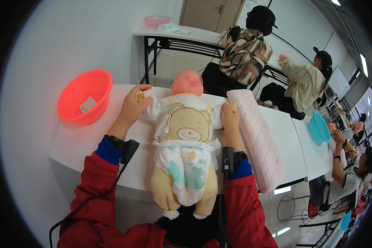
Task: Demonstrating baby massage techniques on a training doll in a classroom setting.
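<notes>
A baby doll (189,85) lies on its back before me, its head at the far side and its feet hanging past the table's near edge. It wears a white top with a bear bib front (189,125) and pale yellow trousers (161,186). A printed disposable diaper (190,169) covers the front of its hips and reaches down between the legs. My left hand (131,107) grips the doll's arm at the white sleeve's end, where a pale yellow cuff shows. On the other side, my right hand (231,122) closes around the other sleeve end, its yellow cuff poking out above.
A coral-red basin (69,110) with a small pale item inside stands on the white table (133,173) at left. A rolled pink quilted pad (257,139) lies right of the doll. Cables run from both wrists. Several people sit at other tables; a blue basin (319,127) is at right.
</notes>
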`<action>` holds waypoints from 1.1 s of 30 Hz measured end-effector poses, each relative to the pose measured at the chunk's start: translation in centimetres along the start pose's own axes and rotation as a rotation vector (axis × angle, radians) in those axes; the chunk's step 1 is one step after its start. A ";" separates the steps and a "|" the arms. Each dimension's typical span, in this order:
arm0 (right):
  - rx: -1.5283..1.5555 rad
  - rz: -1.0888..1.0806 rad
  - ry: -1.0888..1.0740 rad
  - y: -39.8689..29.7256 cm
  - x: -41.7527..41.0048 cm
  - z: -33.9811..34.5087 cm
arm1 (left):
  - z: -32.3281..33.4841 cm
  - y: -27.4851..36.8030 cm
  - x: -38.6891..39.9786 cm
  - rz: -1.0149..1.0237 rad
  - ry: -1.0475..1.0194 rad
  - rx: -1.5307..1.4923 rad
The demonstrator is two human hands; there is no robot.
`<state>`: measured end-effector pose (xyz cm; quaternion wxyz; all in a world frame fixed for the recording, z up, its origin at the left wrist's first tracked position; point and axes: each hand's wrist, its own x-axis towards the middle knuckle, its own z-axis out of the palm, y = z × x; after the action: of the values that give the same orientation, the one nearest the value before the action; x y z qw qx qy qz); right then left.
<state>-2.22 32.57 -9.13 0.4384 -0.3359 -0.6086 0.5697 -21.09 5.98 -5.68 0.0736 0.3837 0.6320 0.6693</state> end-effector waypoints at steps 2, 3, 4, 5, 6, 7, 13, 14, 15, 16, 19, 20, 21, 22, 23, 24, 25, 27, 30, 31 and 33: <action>0.006 -0.020 -0.006 -0.1 -0.2 -0.1 | -0.3 -0.3 0.2 0.037 -0.004 0.173; 0.005 -0.018 -0.005 -0.2 -0.3 -0.1 | -0.5 -0.2 0.2 0.034 -0.005 0.172; -0.007 -0.024 -0.018 -0.2 -0.3 -0.1 | -0.8 0.0 0.2 0.022 -0.041 0.339; -0.018 -0.029 -0.031 -0.2 -0.4 -0.1 | -1.0 0.2 0.2 0.011 -0.077 0.506; -0.018 -0.030 -0.031 -0.3 -0.4 -0.2 | -1.0 -0.2 0.2 0.012 -0.077 0.506; -0.012 -0.023 -0.031 -0.4 -0.4 -0.2 | -0.9 -0.9 0.2 -0.028 -0.074 0.331; -0.008 -0.022 -0.036 -0.2 -0.4 0.1 | -1.4 -2.2 0.0 -0.173 0.049 0.319; -0.001 -0.028 -0.032 -0.1 -0.4 0.1 | -1.6 -2.3 0.0 -0.206 0.083 0.502; -0.006 -0.027 -0.023 0.1 -0.2 -0.3 | -0.9 -0.4 0.1 -0.206 0.075 0.496; -0.011 -0.025 -0.010 0.3 0.0 -0.6 | -0.4 1.8 0.3 -0.434 0.005 0.522; -0.010 0.001 -0.007 0.3 0.2 -0.5 | -1.0 2.2 0.1 -0.565 -0.050 0.429; -0.009 0.024 -0.008 0.3 0.1 -0.3 | -1.3 1.4 0.0 -0.464 -0.045 0.310; -0.007 0.025 -0.013 0.4 0.1 -0.1 | -1.3 0.8 0.0 -0.466 -0.040 0.313; -0.009 0.021 -0.020 0.4 0.0 0.0 | -1.4 0.2 0.0 -0.354 0.037 0.237; -0.014 0.014 -0.024 0.4 0.0 -0.1 | -1.2 -0.2 0.1 -0.240 0.110 0.158; -0.015 0.014 -0.023 0.4 0.0 -0.2 | -1.3 -0.5 0.2 -0.240 0.110 0.157; -0.016 0.009 -0.028 0.5 0.1 -0.3 | -1.5 -0.7 0.3 -0.264 0.056 0.120; -0.018 0.003 -0.031 0.4 0.1 -0.4 | -1.3 -0.9 0.4 -0.288 0.001 0.080; 0.003 -0.002 -0.036 0.3 -0.1 -0.4 | -0.8 -1.4 0.3 -0.362 0.074 0.117; 0.012 0.005 -0.034 0.3 -0.1 -0.3 | -0.9 -2.3 0.4 -0.321 0.097 0.125; 0.020 0.013 -0.028 0.3 -0.1 -0.3 | -0.8 -2.4 0.4 -0.281 0.115 0.131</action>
<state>-1.90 32.61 -9.50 0.4297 -0.3275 -0.6069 0.5830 -22.74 6.06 -7.60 0.1050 0.2564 0.7250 0.6306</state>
